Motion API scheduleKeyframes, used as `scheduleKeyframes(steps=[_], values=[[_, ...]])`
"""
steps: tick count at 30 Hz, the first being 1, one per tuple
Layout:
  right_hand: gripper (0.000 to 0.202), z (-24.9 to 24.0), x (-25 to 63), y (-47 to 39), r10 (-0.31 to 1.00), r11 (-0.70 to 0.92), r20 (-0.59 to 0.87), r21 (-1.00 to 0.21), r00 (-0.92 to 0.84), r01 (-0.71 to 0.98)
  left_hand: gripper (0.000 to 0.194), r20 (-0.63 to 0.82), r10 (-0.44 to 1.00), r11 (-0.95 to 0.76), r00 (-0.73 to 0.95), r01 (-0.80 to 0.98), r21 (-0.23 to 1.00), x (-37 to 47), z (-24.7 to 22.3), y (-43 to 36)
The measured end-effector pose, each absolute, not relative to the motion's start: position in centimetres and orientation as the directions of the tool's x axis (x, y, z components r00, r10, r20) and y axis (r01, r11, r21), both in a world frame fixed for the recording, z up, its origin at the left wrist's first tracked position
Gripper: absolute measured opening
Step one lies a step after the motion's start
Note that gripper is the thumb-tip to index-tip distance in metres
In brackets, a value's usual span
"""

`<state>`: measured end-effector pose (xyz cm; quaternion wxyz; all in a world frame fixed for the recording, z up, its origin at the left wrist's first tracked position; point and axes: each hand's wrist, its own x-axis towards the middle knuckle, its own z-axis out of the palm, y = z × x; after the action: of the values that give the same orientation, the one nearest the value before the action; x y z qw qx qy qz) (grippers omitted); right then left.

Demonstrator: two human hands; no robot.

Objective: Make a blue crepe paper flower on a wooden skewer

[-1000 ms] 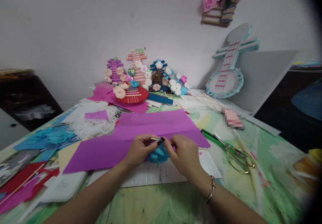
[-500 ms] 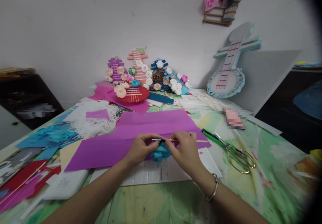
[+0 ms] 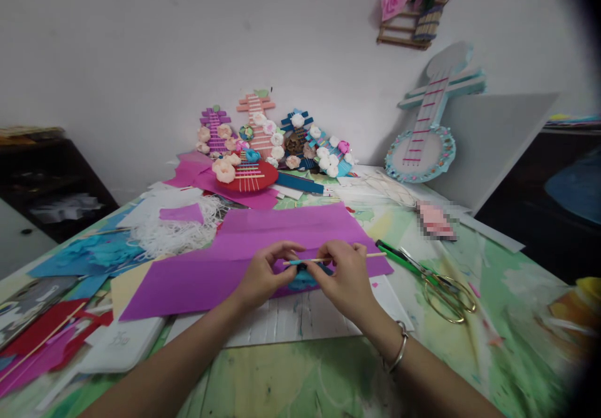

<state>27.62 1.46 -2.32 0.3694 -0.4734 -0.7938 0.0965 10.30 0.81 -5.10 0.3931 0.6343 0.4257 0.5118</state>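
Your two forearms are bare as far as they show, from the wrists to the near side of the scene. Around your right wrist, behind your right hand, you wear a slim silver-coloured bracelet: a shiny, rounded metal band with a small raised bump on its upper side, by the edge of the wrist. Your left hand and its wrist look unadorned. Where your thumbs meet, you show dark, near-black nails, too small and blurred for you to make out their finish.
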Motion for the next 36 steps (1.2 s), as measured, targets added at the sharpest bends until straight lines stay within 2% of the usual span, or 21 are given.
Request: scheduleKeyframes(steps=[8,16,24,36], values=[[0.019,-2.5,27.7,1.8,0.797,0.568,0.527,-0.49,-0.295,0.661,0.02,0.361,0.924,-0.382,0.125,0.327,0.865,10.7,-4.0,0.2],[0.022,-2.8,27.9,2.1,0.742,0.614,0.607,-0.449,-0.283,0.649,0.015,0.456,0.872,-0.488,0.178,0.371,0.79,10.6,-3.7,-0.1],[0.022,-3.1,28.0,2.4,0.698,0.654,0.663,-0.44,-0.269,0.615,0.017,0.41,0.892,-0.452,0.191,0.347,0.822,10.4,-4.0,0.3],[0.01,-3.0,28.5,3.1,0.708,0.687,0.559,-0.401,-0.432,0.606,0.016,0.502,0.834,-0.549,0.227,0.42,0.722,10.3,-4.6,0.7]])
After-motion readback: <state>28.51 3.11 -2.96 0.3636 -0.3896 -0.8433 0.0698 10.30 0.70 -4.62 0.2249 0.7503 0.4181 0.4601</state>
